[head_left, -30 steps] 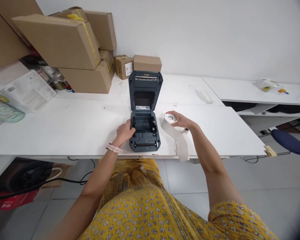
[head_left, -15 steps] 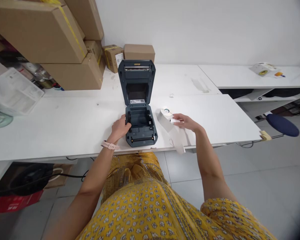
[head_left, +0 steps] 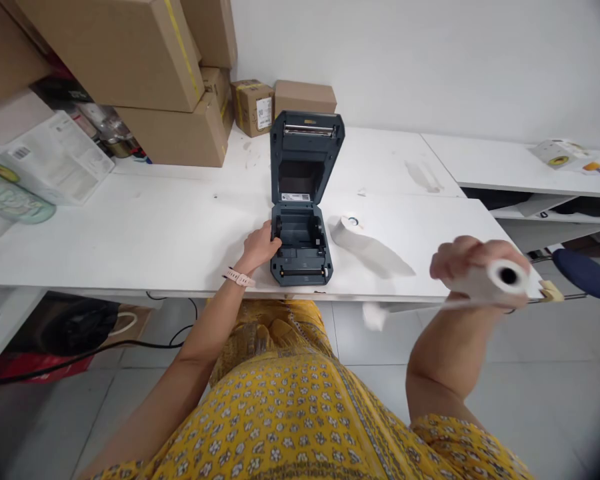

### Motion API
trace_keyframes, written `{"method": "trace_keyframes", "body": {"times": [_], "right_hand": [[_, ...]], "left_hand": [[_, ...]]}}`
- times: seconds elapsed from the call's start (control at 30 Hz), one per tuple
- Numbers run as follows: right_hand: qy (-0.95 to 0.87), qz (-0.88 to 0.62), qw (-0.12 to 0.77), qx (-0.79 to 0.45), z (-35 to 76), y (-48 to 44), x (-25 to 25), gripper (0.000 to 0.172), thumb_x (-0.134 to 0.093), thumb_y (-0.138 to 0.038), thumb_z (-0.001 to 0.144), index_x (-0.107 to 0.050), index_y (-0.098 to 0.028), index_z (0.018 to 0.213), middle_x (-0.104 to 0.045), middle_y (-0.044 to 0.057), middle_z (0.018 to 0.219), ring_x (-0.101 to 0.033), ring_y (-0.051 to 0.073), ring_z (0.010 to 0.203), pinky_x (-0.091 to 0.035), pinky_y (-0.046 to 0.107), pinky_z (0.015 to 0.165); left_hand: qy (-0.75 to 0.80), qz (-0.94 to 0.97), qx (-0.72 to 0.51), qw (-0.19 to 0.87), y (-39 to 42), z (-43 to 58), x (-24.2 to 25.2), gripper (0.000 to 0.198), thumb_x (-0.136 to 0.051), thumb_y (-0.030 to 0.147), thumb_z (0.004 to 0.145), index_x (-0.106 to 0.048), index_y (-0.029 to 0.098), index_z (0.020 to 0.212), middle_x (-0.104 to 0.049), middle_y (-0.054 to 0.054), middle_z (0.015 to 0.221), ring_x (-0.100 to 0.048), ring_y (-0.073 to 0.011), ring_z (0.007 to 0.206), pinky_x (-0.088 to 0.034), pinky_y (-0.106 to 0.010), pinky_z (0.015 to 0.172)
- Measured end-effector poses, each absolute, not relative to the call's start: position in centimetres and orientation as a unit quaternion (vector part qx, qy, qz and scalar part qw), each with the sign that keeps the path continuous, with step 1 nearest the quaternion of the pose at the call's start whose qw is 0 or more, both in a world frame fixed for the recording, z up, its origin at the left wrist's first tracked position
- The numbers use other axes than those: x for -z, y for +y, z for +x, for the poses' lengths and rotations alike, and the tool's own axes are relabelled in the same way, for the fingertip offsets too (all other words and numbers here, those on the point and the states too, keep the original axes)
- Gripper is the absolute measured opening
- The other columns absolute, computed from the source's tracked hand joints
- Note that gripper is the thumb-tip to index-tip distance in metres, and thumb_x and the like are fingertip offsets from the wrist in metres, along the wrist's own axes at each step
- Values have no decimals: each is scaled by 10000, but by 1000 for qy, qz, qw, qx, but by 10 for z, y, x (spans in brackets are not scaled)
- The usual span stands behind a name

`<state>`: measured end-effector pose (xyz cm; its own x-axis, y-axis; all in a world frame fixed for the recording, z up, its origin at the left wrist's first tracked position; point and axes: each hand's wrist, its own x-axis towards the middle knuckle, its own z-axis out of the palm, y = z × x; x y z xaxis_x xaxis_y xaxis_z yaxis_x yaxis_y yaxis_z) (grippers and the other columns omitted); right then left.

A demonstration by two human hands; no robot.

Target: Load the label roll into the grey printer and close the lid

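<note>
The right hand [head_left: 473, 267] wraps its fingers round a white paper roll [head_left: 500, 280], held up clear of the white worktop [head_left: 155, 233]; the left hand [head_left: 260, 247], fingers loosely open, touches the left side of the open dark-grey label printer [head_left: 300, 237]

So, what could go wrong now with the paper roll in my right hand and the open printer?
1. The paper roll in your right hand trails a loose tail in the air; it may unwind more or snag on the table edge.
2. The label printer sits near the front edge and your left hand rests on its open bay; a push might shift it, or the raised lid could drop on fingers.
</note>
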<state>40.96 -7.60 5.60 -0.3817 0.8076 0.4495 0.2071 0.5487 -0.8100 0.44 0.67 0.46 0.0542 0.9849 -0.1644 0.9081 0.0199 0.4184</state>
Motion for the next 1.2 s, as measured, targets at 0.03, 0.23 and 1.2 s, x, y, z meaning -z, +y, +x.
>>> {"method": "trace_keyframes", "body": {"times": [0.03, 0.23, 1.2], "right_hand": [[-772, -223, 459, -378, 395, -72, -62, 289, -488, -714, 833, -621, -568, 1044, -603, 46, 713, -557, 230, 528, -495, 437, 499], [-828, -196, 238, -469, 268, -22, -84, 351, -655, -563, 862, -708, -326, 1115, -721, 56, 956, -665, 231, 836, -570, 397, 754], [-898, -311, 199, -239, 212, 16, 2, 240, -442, -281, 1002, -563, -294, 1209, -713, 37, 1222, -661, 262, 1173, -269, 580, 1237]], "left_hand": [[681, 693, -98, 217, 6, 4, -4, 563, -463, 255, 877, -471, 172, 1433, -743, -120, 1100, -694, -321, 1065, -529, -424, 903], [671, 698, -111, 223, 5, 3, -1, 563, -458, 265, 875, -471, 164, 1428, -742, -130, 1122, -696, -342, 1063, -534, -438, 881], [638, 725, -92, 244, 8, -6, -6, 521, -470, 299, 916, -486, 219, 1431, -737, -99, 1120, -692, -305, 1044, -521, -394, 882]]}}
